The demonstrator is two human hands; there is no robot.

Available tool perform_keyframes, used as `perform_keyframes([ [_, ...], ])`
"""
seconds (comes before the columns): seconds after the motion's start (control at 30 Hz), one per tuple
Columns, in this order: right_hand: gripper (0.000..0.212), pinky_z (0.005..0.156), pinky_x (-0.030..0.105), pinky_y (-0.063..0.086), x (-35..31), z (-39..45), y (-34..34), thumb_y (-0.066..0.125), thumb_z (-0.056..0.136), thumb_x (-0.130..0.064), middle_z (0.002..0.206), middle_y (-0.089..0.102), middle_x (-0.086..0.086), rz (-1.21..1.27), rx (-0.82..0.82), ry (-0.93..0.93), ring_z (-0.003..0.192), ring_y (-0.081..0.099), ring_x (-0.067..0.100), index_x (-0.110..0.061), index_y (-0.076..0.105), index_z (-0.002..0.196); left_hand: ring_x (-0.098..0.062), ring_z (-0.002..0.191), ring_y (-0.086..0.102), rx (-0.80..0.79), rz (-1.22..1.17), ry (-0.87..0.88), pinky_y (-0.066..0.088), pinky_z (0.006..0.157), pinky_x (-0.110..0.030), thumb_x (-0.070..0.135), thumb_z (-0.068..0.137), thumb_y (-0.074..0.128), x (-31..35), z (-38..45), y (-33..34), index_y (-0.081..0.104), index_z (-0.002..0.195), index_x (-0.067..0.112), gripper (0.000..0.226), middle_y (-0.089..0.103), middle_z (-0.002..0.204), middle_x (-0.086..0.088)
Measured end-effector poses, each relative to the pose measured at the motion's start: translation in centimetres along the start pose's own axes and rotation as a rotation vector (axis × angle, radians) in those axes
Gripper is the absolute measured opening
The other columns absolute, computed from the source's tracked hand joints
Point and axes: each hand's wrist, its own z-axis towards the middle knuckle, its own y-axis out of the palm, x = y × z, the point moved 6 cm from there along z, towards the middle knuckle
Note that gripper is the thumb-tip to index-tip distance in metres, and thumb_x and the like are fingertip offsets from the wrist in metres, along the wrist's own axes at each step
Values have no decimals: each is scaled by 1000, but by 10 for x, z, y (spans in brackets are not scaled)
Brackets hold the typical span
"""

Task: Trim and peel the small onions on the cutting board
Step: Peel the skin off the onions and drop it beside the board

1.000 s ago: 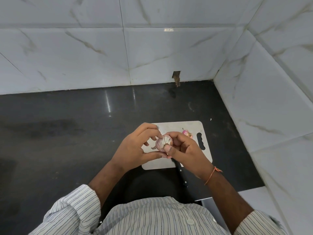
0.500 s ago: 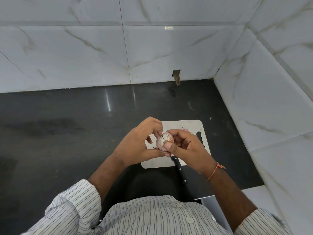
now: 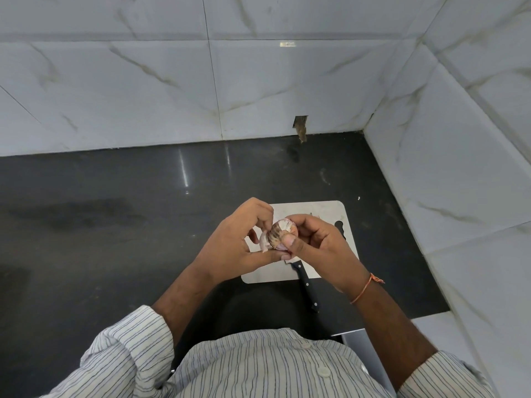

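Both hands hold one small onion (image 3: 281,233) above the cutting board (image 3: 321,212) on the table (image 3: 115,214): right hand (image 3: 319,248) has a clenched grip on it, left hand (image 3: 235,245) pinches loose skin. Knife (image 3: 306,284) lies beneath.

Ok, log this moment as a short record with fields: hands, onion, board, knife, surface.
left hand: pinches a loose strip of skin at the onion's side
right hand: grips the small pinkish onion, thumb on top
onion: held above the board, partly peeled
board: white rectangular cutting board
knife: black-handled knife, handle over the board's near edge
surface: dark polished counter
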Motion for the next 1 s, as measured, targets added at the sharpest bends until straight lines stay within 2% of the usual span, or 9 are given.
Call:
perform_keyframes([
  [0.07, 32, 93, 49, 63, -1, 0, 0, 69, 99, -20, 114, 76, 8, -4, 0, 2, 109, 73, 32, -5, 67, 126, -19, 95, 63, 23, -21, -16, 59, 68, -38, 30, 75, 100, 1, 0, -2, 57, 112, 30, 56, 56, 118, 16],
  [0.2, 34, 91, 40, 63, -2, 0, 0, 70, 99, -24, 115, 76, 10, 24, 18, 8, 108, 74, 31, -4, 66, 127, -22, 98, 65, 51, -34, 19, 59, 78, -39, 32, 78, 97, 3, 1, -2, 63, 120, 20, 56, 60, 119, 7],
  [0.5, 34, 96, 46, 62, -2, 1, 0, 69, 98, -21, 118, 77, 12, 79, 38, 12, 110, 74, 31, -5, 66, 127, -19, 104, 65, 143, -4, 33, 57, 85, -31, 45, 84, 89, 4, -2, -4, 63, 120, 22, 51, 63, 118, 7],
  [0.6, 35, 96, 44, 62, -1, 0, 1, 68, 97, -23, 117, 77, 11, 84, 41, 22, 110, 74, 30, -5, 66, 127, -17, 98, 65, 126, -6, 28, 55, 81, -27, 45, 85, 88, 5, -2, -3, 62, 118, 22, 49, 62, 114, 9],
  [0.77, 34, 93, 38, 63, -2, -3, 1, 67, 95, -23, 113, 78, 5, 75, 43, 25, 107, 74, 25, -6, 67, 126, -15, 92, 63, 74, -5, 1, 51, 75, -23, 37, 83, 91, 0, -2, 1, 63, 115, 18, 47, 56, 111, 23],
  [0.87, 31, 92, 35, 63, -2, -4, 3, 65, 97, -22, 112, 78, 1, 65, 41, 29, 107, 74, 24, -8, 67, 125, -19, 92, 62, 45, -10, -15, 54, 70, -26, 39, 83, 91, -3, -1, 4, 63, 114, 15, 48, 57, 110, 18],
  [1.0, 31, 98, 45, 61, 5, -5, 2, 67, 102, -22, 116, 77, 7, 30, 50, 45, 110, 74, 28, -8, 67, 129, -21, 90, 63, -22, -28, -10, 58, 66, -36, 33, 82, 94, -4, 1, 8, 60, 113, 14, 49, 59, 107, 8],
])
